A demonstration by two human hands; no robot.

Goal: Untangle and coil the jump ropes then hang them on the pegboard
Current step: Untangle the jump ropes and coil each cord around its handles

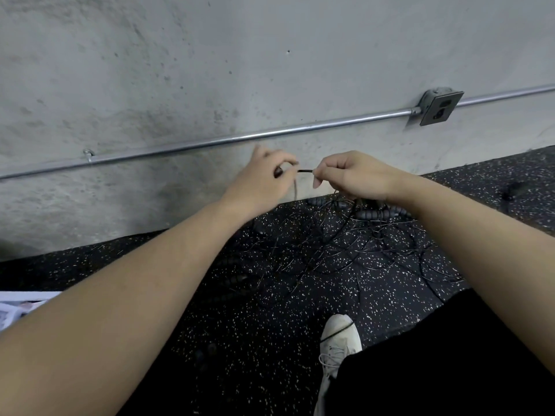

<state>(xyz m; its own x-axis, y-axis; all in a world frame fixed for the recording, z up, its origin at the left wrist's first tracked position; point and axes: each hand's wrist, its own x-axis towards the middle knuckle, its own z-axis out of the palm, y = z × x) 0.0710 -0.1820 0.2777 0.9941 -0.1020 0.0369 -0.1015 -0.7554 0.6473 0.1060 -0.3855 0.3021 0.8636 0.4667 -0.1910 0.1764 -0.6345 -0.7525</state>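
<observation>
A tangle of thin black jump ropes [336,250] lies on the speckled black floor by the wall, with ribbed black handles [381,213] at its far side. Both hands are raised above the heap. My left hand [264,181] grips a rope with curled fingers, and a strand hangs down from it. My right hand [351,175] pinches the same short black stretch of rope [304,171], which spans the small gap between the hands. No pegboard is in view.
A grey concrete wall [210,70] rises just behind the ropes, with a metal conduit [240,136] and an outlet box [440,107] on it. My white shoe [339,340] and black trouser leg stand at the lower right. Something white shows at the left edge [18,304].
</observation>
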